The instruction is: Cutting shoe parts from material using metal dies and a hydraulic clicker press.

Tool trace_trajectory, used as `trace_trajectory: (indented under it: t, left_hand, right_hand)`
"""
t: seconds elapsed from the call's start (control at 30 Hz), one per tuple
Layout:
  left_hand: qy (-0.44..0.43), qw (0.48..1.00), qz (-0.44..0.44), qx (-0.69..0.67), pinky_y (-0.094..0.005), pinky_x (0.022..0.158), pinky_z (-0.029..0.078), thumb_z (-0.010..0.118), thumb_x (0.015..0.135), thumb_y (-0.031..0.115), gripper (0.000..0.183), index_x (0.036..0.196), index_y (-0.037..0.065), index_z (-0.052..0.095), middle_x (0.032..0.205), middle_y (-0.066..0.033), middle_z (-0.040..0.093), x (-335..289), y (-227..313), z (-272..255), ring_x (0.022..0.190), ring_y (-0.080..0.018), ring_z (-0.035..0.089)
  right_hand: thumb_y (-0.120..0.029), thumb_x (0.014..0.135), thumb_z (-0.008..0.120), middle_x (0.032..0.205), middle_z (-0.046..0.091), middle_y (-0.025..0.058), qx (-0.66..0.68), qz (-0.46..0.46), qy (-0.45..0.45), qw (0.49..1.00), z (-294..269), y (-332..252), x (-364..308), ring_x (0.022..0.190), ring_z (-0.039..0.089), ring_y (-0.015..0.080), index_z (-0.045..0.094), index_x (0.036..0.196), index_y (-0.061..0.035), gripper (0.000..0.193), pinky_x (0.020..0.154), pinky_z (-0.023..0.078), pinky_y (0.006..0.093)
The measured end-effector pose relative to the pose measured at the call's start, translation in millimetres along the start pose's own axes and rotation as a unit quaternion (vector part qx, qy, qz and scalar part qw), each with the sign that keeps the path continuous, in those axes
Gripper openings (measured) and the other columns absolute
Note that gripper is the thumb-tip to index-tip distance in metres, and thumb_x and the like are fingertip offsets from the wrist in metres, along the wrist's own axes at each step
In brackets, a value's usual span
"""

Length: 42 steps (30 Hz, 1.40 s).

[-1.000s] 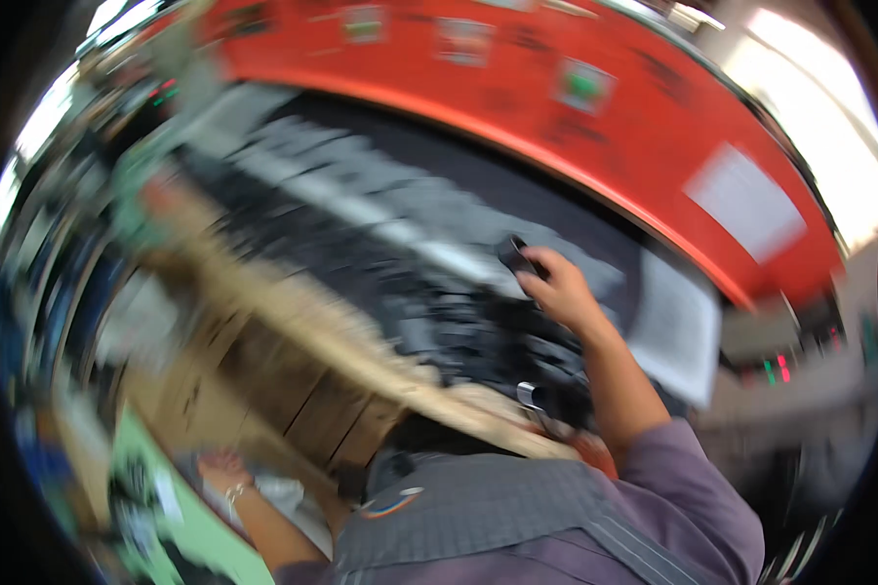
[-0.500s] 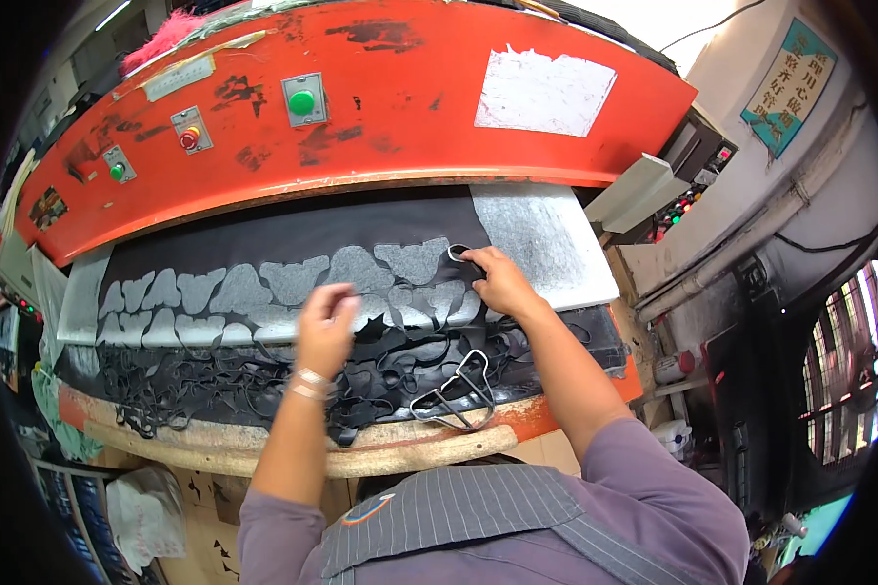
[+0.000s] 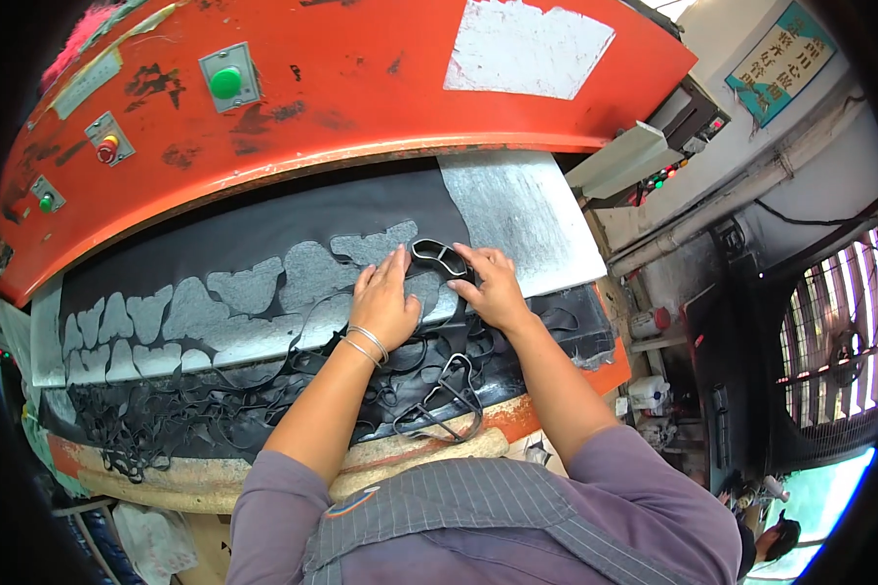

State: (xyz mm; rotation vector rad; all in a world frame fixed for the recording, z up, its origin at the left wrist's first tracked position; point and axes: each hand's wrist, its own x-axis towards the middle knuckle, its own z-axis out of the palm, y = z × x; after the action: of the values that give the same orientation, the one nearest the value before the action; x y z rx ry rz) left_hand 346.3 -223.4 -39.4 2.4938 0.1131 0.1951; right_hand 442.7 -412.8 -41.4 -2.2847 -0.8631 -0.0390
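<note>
A curved metal cutting die (image 3: 439,257) stands on the black sheet material (image 3: 293,219), close to its right edge. My right hand (image 3: 495,285) grips the die's right end between thumb and fingers. Flat beside its left end is my left hand (image 3: 385,300), fingers stretched out and nothing in them; whether the fingertips touch the die, I cannot tell. Rows of shaped gaps in the sheet reveal the pale grey board (image 3: 517,219) underneath. A second, larger cutting die (image 3: 447,402) lies on the black scraps (image 3: 234,405) nearer to me.
Across the back spans the red press beam (image 3: 341,83), with green buttons (image 3: 226,83) and a red button (image 3: 108,148). A worn padded edge (image 3: 400,464) runs along the front. At the right are a large fan (image 3: 839,341) and, lower down, another person (image 3: 776,541).
My left hand has moved right, up to the die. The die in my right hand, held up at the sheet's edge before, now sits more squarely between both hands. The view has shifted.
</note>
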Motion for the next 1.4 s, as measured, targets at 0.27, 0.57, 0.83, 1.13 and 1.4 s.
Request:
trace_trajectory:
  t: [0.27,0.57,0.83,1.13,1.4]
  left_hand:
    - [0.011,0.998,-0.017,-0.064,-0.0417,0.113,0.024,0.055,0.077,0.014,0.072,0.141,-0.006,0.029,0.136,-0.0144,0.052,4,-6,-3,0.13,-0.0271,0.044]
    - [-0.001,0.998,-0.008,-0.061,-0.0412,0.114,0.024,0.057,0.076,0.016,0.075,0.14,-0.008,0.028,0.135,-0.0148,0.053,4,-7,-6,0.129,-0.0278,0.045]
    - [0.208,0.951,-0.007,-0.229,-0.0366,0.111,0.029,0.061,0.081,0.007,0.067,0.142,0.0,0.035,0.145,-0.0197,0.04,-55,-77,-113,0.136,-0.0304,0.036]
    - [0.62,0.767,-0.167,0.018,-0.036,0.11,0.026,0.059,0.088,0.023,0.069,0.146,0.0,0.028,0.15,-0.0217,0.032,-170,-317,-336,0.132,-0.0299,0.04]
    - [0.523,0.819,-0.207,-0.114,-0.0318,0.108,0.027,0.051,0.091,0.019,0.057,0.143,0.0,0.036,0.148,-0.0158,0.038,-223,-289,-388,0.135,-0.0288,0.038]
  right_hand:
    - [-0.023,0.071,0.075,0.107,0.059,0.0138,-0.023,-0.04,0.024,0.999,4,3,10,0.099,0.053,0.0308,0.061,0.124,-0.0176,0.055,0.089,0.04,0.0388]
    - [-0.025,0.071,0.074,0.111,0.059,0.0154,-0.047,-0.02,0.024,0.998,5,-6,8,0.105,0.053,0.0318,0.059,0.126,-0.0148,0.058,0.094,0.038,0.0397]
    - [-0.033,0.074,0.076,0.128,0.055,0.0137,-0.089,-0.085,0.136,0.983,-37,-79,-18,0.115,0.049,0.0331,0.051,0.131,-0.0088,0.067,0.097,0.037,0.0453]
    - [-0.028,0.081,0.074,0.094,0.065,0.0142,0.144,-0.242,0.13,0.951,40,-246,45,0.083,0.065,0.0267,0.053,0.125,-0.005,0.055,0.072,0.052,0.0347]
    - [-0.031,0.085,0.066,0.074,0.064,0.0129,0.115,-0.131,0.183,0.967,41,-270,56,0.068,0.063,0.037,0.045,0.108,-0.0073,0.039,0.058,0.05,0.0467]
